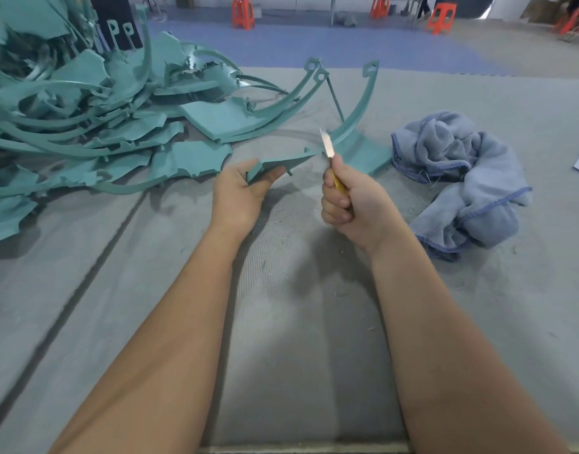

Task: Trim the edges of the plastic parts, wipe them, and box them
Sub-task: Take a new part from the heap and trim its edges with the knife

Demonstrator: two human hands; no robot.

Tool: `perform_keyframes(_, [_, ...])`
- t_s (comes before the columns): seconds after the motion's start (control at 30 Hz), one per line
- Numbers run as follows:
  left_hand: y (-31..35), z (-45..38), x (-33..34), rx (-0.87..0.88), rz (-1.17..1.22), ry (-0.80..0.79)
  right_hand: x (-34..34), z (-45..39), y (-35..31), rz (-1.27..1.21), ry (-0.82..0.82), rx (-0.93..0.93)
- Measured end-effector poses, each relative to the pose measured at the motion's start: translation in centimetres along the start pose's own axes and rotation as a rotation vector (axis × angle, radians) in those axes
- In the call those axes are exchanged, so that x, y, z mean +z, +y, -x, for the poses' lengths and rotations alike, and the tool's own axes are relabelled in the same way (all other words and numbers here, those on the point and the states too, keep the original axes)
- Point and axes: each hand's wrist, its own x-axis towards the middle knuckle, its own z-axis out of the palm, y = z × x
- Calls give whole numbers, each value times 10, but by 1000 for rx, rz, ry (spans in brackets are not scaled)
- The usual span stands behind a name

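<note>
The left hand (240, 191) grips one end of a teal plastic part (281, 163), fingers curled round its edge, holding it above the grey mat (298, 322); the right hand (350, 194) is clamped on a yellow-handled knife (329, 155), blade up beside the part's far tip; a pile of parts (95, 126) lies left; a blue cloth (461, 175) lies right.

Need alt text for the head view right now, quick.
The left hand holds a teal plastic part while the right hand grips a knife at its edge. A teal parts pile lies left, a blue cloth right.
</note>
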Motion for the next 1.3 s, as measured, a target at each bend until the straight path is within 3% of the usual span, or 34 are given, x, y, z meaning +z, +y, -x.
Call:
perform_keyframes(0.1, [-1,-2,-2,-35,17,49,0,2,-2,-65,-41,35])
perform_keyframes(0.27, [-7,-4,-3,-28,15,69,7,-2,-4,-150,148,-125])
perform_keyframes(0.5, [-3,-2,4,28,-95,24,28,0,7,114,227,-124])
perform_keyframes(0.7, [-3,-2,5,-33,-116,61,36,5,12,250,61,-257])
perform_keyframes(0.93, [-6,-1,3,-46,-93,45,42,-1,21,260,-46,-210])
perform_keyframes(1.13, [-7,-3,0,-32,-98,27,44,-8,29,167,15,-255])
perform_keyframes(1.3, [-9,-5,-3,-57,58,60,25,-9,19,82,209,-281])
